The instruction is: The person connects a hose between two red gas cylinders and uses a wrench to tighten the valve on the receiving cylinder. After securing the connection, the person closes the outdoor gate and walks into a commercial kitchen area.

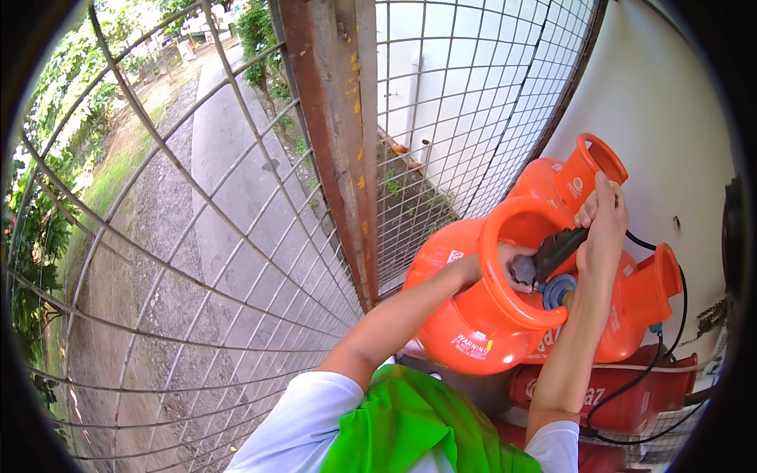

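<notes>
An orange gas cylinder (455, 307) stands before me, with a round orange collar (495, 260) around its valve. My left hand (516, 267) reaches inside the collar and grips the valve beside its grey lobed knob (523, 269). In my right hand (602, 207) is the handle end of a dark green wrench (559, 251), slanting down to the valve. How its jaws sit there is hidden. A blue-grey round regulator (557, 291) is beside the valve, close to my right forearm.
Two more orange cylinders (538, 177) (627, 322) stand close behind and to the right. Red cylinders (615, 396) lie nearer me on the right, with a black hose (615, 408) looping over them. Wire mesh fencing (236, 236), a rusty steel post (331, 148) and a white wall (656, 118) surround the spot.
</notes>
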Action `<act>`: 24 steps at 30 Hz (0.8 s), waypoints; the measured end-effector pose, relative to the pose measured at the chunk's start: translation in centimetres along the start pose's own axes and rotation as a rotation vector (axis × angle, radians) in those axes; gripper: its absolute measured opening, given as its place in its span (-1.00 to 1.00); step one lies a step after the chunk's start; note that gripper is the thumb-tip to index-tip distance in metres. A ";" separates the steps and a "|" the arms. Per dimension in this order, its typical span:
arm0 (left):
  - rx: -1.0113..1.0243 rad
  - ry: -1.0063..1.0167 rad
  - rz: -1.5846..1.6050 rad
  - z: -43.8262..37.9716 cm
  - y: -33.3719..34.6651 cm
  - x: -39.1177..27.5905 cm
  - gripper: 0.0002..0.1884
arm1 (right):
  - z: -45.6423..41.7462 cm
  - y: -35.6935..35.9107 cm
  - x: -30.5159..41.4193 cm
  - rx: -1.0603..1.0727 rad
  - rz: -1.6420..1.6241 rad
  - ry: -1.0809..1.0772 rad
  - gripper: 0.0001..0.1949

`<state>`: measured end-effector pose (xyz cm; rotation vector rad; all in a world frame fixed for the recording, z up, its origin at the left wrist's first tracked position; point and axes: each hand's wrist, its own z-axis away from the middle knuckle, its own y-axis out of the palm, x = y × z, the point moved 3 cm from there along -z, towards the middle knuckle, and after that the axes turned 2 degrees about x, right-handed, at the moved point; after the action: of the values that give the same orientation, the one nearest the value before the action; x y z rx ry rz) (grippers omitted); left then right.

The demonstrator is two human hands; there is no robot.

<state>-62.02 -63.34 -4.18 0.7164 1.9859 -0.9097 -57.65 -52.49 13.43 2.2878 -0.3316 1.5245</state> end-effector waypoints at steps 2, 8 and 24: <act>-0.026 0.029 0.026 -0.2 0.1 0.9 -0.23 | -0.1 0.2 0.1 0.013 0.019 -0.013 -0.67; -0.026 -0.008 0.084 -0.4 0.4 1.1 -0.20 | -0.1 0.3 0.0 -0.025 0.067 0.011 -0.69; -0.037 -0.019 0.152 0.0 0.0 -0.1 -0.20 | 0.3 0.7 0.1 -0.095 0.123 -0.039 -0.72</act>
<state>-61.93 -63.36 -4.11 0.8231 1.8986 -0.7848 -57.60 -53.22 13.54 2.2621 -0.5533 1.4900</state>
